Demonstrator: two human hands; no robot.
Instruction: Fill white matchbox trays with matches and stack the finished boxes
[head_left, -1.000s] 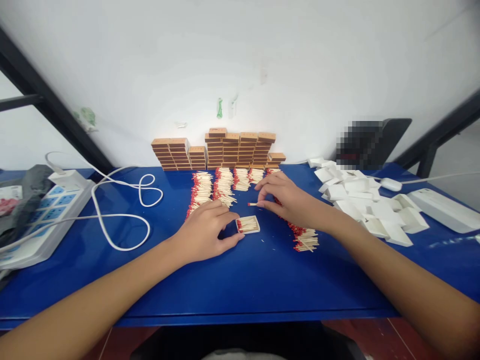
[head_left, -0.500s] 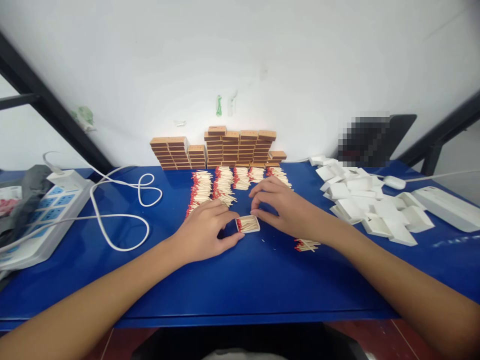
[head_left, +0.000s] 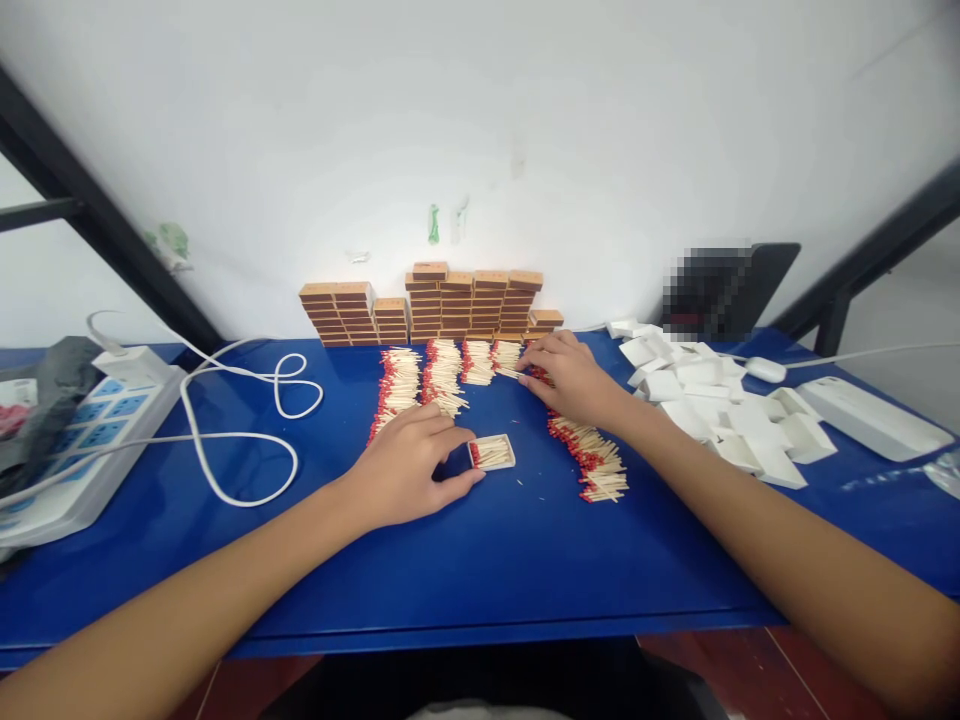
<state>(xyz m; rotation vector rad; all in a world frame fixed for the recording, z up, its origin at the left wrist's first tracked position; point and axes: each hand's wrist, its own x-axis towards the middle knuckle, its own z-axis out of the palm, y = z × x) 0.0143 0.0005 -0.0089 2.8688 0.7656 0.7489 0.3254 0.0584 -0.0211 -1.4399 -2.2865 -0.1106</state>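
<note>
A small white matchbox tray point(head_left: 493, 463) lies on the blue table, partly filled with red-headed matches point(head_left: 491, 452). My left hand point(head_left: 409, 460) rests beside it, with thumb and forefinger gripping its left end. Farther up and to the right, my right hand point(head_left: 574, 380) is bent over the row of loose matches point(head_left: 592, 462), its fingertips pinched at matches near the top of that row. The fingers cover part of what they grip. More matches lie in rows beyond the tray, such as the long bundle point(head_left: 442, 375).
Stacked brown matchboxes point(head_left: 472, 305) stand against the wall. White empty trays point(head_left: 705, 390) are heaped at the right, near a white box point(head_left: 874, 415) and a dark tablet-like panel point(head_left: 765, 285). A power strip point(head_left: 112, 420) and white cable point(head_left: 240, 500) lie at the left.
My right hand has moved from beside the tray up and right to the loose matches, uncovering more of the right-hand row. My left hand stays at the tray.
</note>
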